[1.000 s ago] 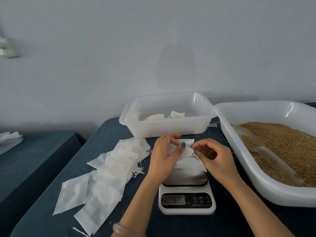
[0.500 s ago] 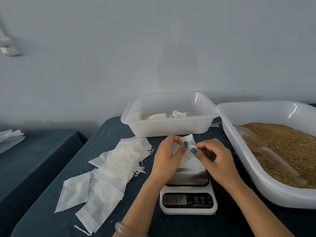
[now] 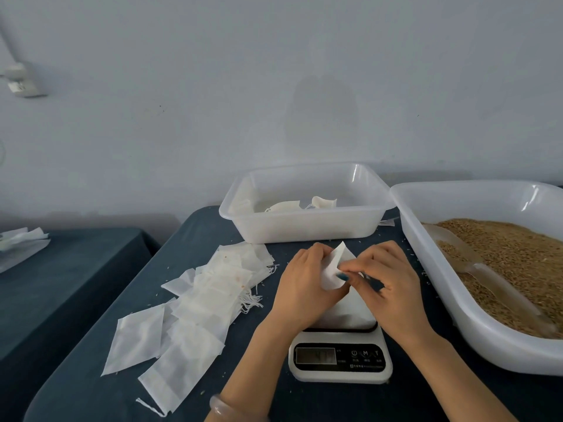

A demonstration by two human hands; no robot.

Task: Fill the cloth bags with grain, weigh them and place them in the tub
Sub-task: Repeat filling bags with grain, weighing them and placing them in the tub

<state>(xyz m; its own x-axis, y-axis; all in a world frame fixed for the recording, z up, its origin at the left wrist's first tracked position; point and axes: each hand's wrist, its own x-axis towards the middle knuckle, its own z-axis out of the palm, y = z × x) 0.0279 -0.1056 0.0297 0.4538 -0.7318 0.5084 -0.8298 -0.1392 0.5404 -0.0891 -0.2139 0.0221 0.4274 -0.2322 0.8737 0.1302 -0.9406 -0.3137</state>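
A filled white cloth bag rests on the small white scale, whose display shows digits too blurred to read. My left hand grips the bag's upper flap from the left. My right hand pinches the bag's top from the right, fingers meeting my left thumb. Behind them stands a clear plastic tub with two filled bags inside. A large white tub of brown grain sits at the right, with a clear scoop lying in it.
Several flat empty cloth bags with drawstrings lie spread on the dark blue tablecloth left of the scale. A second dark table at the far left carries more white bags. A plain wall stands close behind the tubs.
Both hands have closed in on the bag's top; the flap is now folded up into a point between them. The bag stays on the scale.
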